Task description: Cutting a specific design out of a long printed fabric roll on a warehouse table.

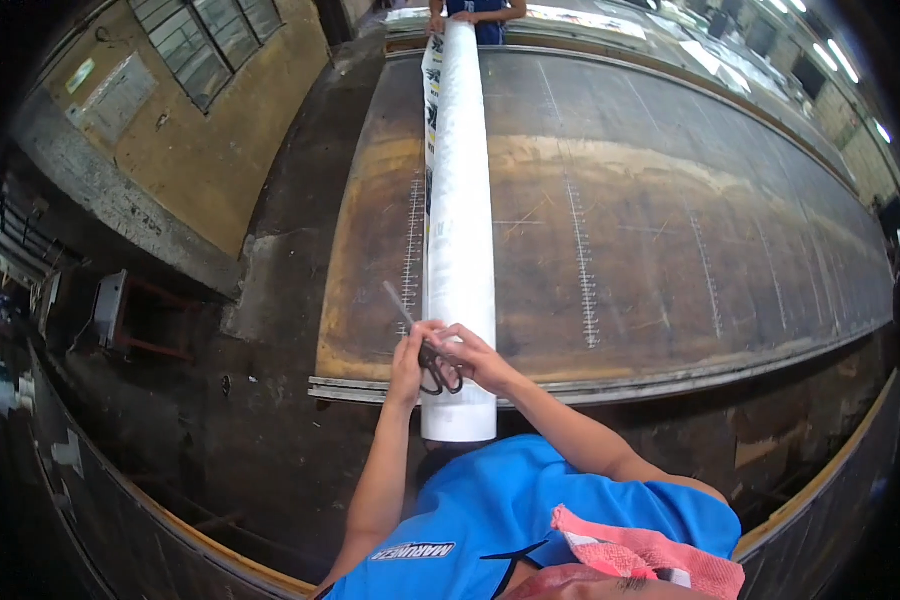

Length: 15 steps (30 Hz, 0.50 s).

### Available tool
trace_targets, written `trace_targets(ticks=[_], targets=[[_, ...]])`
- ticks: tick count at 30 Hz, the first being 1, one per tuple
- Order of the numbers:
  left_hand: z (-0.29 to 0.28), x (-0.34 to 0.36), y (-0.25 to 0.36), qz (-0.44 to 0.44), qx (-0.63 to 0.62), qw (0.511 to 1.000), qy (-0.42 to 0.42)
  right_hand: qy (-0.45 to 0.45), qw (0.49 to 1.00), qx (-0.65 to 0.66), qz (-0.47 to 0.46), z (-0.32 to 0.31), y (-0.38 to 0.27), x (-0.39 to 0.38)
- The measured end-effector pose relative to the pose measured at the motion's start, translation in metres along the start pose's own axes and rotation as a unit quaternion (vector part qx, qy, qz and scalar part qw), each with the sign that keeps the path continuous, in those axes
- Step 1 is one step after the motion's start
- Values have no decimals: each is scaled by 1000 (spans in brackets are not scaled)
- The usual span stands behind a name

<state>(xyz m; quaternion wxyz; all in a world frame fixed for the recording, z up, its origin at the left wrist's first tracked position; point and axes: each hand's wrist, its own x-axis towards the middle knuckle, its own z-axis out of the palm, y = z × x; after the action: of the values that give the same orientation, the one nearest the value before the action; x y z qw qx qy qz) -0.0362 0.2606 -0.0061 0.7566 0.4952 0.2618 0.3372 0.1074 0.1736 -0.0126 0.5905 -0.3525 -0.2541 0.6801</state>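
White roll (462,200) is laid from upper to lower centre of frame; judged heavy, slippery, best gripped under both ends. Over its lower end, scissors (428,357) are held between left hand (410,362) and right hand (477,359), close together; which is clamped on them cannot be told.

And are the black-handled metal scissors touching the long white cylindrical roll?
Cannot tell: the head view shows the scissors overlapping the roll from above, hiding any gap.
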Motion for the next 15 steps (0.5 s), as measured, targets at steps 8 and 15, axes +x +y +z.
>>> trace_targets(ticks=[8,15], targets=[[-54,23,23,-32,17,978,-205,-66,984,164,2,58,19,16],[-102,52,-76,12,149,986,-76,71,997,17,-32,71,12,-21]])
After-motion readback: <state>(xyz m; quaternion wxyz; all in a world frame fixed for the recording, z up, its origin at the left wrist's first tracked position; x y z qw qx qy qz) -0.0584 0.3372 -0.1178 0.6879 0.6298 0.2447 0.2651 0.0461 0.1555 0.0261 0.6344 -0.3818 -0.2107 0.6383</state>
